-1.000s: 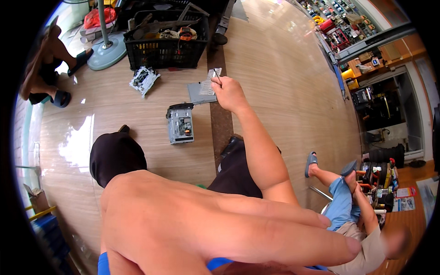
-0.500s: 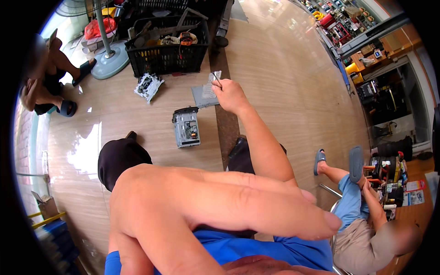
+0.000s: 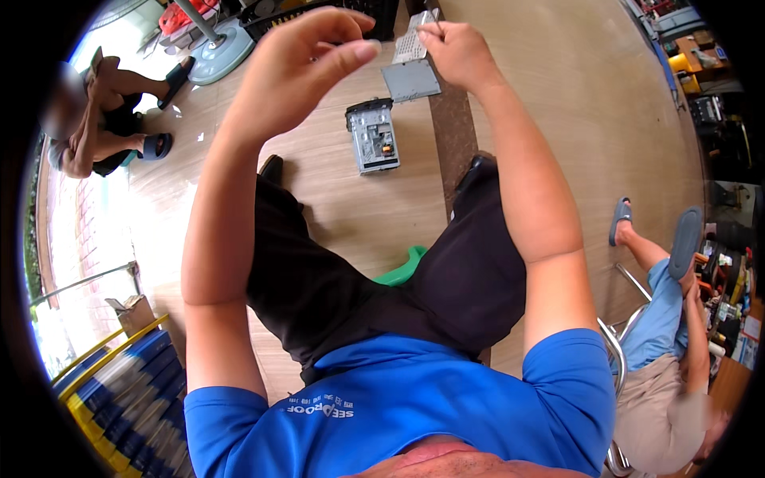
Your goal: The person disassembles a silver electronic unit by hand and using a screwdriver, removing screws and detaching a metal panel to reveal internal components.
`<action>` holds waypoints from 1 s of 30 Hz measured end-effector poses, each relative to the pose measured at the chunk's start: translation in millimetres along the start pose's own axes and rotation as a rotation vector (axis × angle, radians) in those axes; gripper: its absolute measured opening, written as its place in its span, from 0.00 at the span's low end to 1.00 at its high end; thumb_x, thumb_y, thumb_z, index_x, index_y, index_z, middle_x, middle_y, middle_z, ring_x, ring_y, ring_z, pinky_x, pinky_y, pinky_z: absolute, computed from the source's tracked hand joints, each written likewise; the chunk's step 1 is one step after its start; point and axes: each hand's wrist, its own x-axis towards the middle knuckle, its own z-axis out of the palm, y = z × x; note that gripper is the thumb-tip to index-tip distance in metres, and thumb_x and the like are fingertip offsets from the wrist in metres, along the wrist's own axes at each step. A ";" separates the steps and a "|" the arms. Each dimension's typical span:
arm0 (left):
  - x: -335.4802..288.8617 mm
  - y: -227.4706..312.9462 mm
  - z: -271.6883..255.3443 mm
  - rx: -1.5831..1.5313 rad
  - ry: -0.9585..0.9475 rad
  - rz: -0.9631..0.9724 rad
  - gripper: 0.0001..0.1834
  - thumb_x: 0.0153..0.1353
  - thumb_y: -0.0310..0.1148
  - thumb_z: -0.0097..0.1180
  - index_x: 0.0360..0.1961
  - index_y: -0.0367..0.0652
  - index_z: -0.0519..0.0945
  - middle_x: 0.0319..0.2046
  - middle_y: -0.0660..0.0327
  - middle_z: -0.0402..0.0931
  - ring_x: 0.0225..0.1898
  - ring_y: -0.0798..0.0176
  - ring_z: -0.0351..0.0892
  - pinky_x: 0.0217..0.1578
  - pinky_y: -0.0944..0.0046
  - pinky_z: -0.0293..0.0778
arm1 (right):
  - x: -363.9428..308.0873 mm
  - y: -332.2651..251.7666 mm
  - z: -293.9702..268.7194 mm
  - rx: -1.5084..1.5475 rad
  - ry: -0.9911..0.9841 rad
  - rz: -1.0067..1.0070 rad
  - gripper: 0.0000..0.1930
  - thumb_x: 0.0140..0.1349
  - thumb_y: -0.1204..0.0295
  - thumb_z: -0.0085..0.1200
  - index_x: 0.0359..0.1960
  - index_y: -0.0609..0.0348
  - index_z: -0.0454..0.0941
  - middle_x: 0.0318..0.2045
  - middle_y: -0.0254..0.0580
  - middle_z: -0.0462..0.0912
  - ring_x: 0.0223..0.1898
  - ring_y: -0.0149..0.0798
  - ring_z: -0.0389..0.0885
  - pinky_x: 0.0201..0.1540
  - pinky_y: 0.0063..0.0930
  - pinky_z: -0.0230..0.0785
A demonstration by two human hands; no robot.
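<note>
My right hand (image 3: 462,56) pinches a thin dark metal rod-like tool (image 3: 436,27); its exact kind is too small to make out. Close by it are a perforated light metal sheet (image 3: 409,48) and a flat grey metal plate (image 3: 414,81) on the floor. My left hand (image 3: 307,68) is raised at the upper middle, thumb and curved fingers apart, with nothing seen in it. Between my feet and the plate stands an opened metal-cased electronic unit (image 3: 371,131), its inner parts exposed and a black strip along its far edge.
A black plastic crate (image 3: 382,20) is at the far edge, partly behind my left hand. Left of it is a fan's round base (image 3: 223,62). People sit at left (image 3: 103,119) and right (image 3: 649,358). A green plastic piece (image 3: 406,267) shows between my legs, and a yellow-and-blue rack (image 3: 127,390) stands lower left.
My left hand has moved away from close in front of the view, up and forward toward my right hand. My right hand still grips the thin tool. The view has shifted, showing my torso and legs.
</note>
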 end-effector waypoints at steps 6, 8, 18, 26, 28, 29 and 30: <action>-20.5 -88.8 45.8 0.388 -0.019 -0.083 0.27 0.59 0.39 0.64 0.57 0.40 0.71 0.58 0.54 0.71 0.62 0.58 0.67 0.57 0.57 0.67 | -7.6 -16.9 -6.1 0.477 -0.121 0.185 0.10 0.64 0.70 0.53 0.38 0.62 0.84 0.25 0.34 0.83 0.24 0.26 0.78 0.29 0.21 0.73; -18.6 -96.9 59.6 0.499 0.186 0.112 0.26 0.64 0.43 0.57 0.58 0.41 0.71 0.52 0.54 0.75 0.54 0.60 0.74 0.52 0.60 0.72 | -13.0 -24.9 -7.4 0.535 -0.153 0.209 0.10 0.64 0.71 0.53 0.38 0.62 0.83 0.26 0.34 0.83 0.24 0.26 0.78 0.29 0.21 0.73; -5.2 -73.9 55.2 0.358 0.013 -0.041 0.20 0.65 0.32 0.49 0.57 0.34 0.70 0.49 0.41 0.74 0.53 0.40 0.72 0.54 0.51 0.68 | -9.7 -29.1 10.1 0.685 -0.260 0.239 0.12 0.68 0.67 0.49 0.33 0.61 0.81 0.25 0.34 0.81 0.24 0.26 0.77 0.27 0.22 0.72; -9.2 -63.4 48.5 0.291 -0.040 -0.161 0.19 0.70 0.39 0.43 0.52 0.36 0.73 0.46 0.42 0.76 0.51 0.40 0.74 0.51 0.49 0.70 | -15.0 -26.7 9.8 0.621 -0.289 0.241 0.13 0.70 0.65 0.48 0.36 0.61 0.80 0.26 0.34 0.81 0.24 0.26 0.77 0.27 0.21 0.71; -11.0 -55.9 44.2 0.229 -0.047 -0.207 0.18 0.70 0.39 0.44 0.51 0.36 0.74 0.44 0.42 0.77 0.49 0.40 0.75 0.50 0.49 0.70 | -17.2 -27.6 10.6 0.598 -0.293 0.220 0.14 0.70 0.64 0.47 0.35 0.61 0.80 0.26 0.33 0.81 0.24 0.24 0.76 0.27 0.20 0.70; -11.7 -52.4 42.5 0.166 -0.059 -0.246 0.18 0.69 0.40 0.45 0.51 0.37 0.74 0.43 0.42 0.78 0.48 0.40 0.76 0.49 0.49 0.71 | -18.0 -28.3 10.3 0.600 -0.290 0.224 0.12 0.69 0.66 0.48 0.35 0.62 0.79 0.26 0.38 0.82 0.26 0.30 0.78 0.29 0.24 0.72; -11.4 -53.9 41.6 0.166 -0.052 -0.246 0.18 0.69 0.40 0.45 0.51 0.37 0.74 0.43 0.42 0.78 0.48 0.40 0.76 0.49 0.49 0.71 | -18.3 -28.1 10.0 0.602 -0.286 0.228 0.11 0.67 0.68 0.49 0.35 0.63 0.79 0.27 0.42 0.83 0.27 0.36 0.81 0.31 0.29 0.74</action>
